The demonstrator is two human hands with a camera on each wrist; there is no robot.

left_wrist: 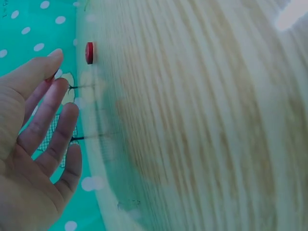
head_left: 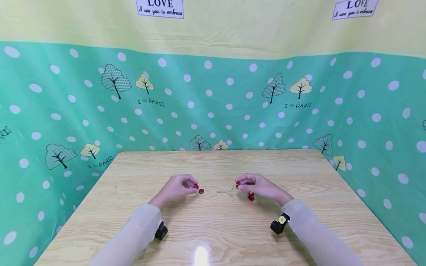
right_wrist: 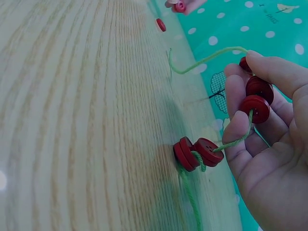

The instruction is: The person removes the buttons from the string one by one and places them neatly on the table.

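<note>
My left hand (head_left: pixel 179 187) pinches a red button (head_left: pixel 195 186) between thumb and fingertips, above the table. Just right of those fingertips another red button (head_left: pixel 201 191) stands out against the wood. My right hand (head_left: pixel 261 186) pinches a red button (right_wrist: pixel 245 64) threaded on a green string (right_wrist: pixel 207 61). The string's free end curves out past the thumb toward the left hand. Two more red buttons on it, one a four-hole button (right_wrist: pixel 255 109), sit against the right fingers. Lower down, a cluster of strung red buttons (right_wrist: pixel 185 154) hangs below that hand, with string trailing beneath.
The light wood table (head_left: pixel 213 229) carries a bright glare spot near its front. Behind it hangs a green dotted cloth (head_left: pixel 229 99) with printed trees. Small black cameras (head_left: pixel 280 224) are strapped at both wrists over pale sleeves (head_left: pixel 133 232).
</note>
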